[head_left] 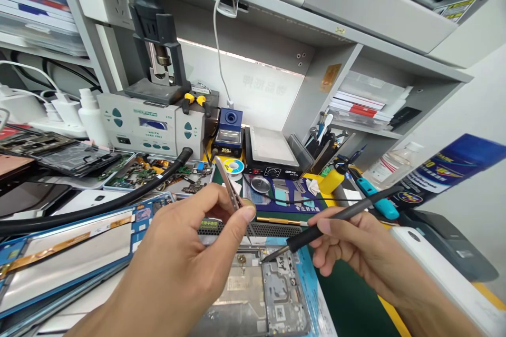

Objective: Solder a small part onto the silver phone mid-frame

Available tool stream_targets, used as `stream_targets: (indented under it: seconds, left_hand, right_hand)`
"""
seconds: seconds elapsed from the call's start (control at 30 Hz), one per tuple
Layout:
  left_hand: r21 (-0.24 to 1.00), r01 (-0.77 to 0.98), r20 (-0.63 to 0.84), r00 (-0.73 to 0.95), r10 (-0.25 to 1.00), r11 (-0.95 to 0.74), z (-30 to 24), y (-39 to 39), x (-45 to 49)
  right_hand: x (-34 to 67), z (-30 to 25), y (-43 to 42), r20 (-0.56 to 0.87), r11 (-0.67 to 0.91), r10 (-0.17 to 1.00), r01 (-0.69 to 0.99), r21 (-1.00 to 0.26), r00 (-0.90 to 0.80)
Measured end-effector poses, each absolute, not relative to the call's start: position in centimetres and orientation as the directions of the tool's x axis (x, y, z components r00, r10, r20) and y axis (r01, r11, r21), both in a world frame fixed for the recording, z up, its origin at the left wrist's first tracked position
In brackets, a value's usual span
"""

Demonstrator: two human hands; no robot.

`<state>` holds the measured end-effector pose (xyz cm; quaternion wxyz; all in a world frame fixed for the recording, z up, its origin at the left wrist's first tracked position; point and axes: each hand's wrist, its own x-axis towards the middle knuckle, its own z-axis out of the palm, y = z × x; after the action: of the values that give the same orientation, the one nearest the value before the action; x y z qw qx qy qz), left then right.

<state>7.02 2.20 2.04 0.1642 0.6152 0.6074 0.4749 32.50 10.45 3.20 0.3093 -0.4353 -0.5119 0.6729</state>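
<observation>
My left hand (185,258) is closed in a pinch on metal tweezers (229,189), whose tips point down at an opened phone (253,295) lying on the bench in front of me. My right hand (356,247) grips a black soldering iron (340,218) like a pen. Its tip touches the phone's circuit board (279,279) near the top edge, right beside the tweezer tips. The iron's cord runs back toward the small blue soldering station (230,134).
A grey rework station (152,129) with a black hose (98,205) stands at the back left. A hot plate (272,152), solder reel (236,166), tool holder (326,139) and blue spray can (450,168) crowd the back and right. Disassembled phones (67,247) lie on the left.
</observation>
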Motion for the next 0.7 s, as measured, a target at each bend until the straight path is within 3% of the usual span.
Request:
stream_targets:
  seconds: [0.7]
  left_hand:
    - [0.815, 0.546, 0.366, -0.231, 0.901, -0.191, 2.07, 2.39, 7.25]
  right_hand:
    - [32.81, 3.26, 10.75, -0.297, -0.307, 0.878, 0.033, -0.951, -0.377]
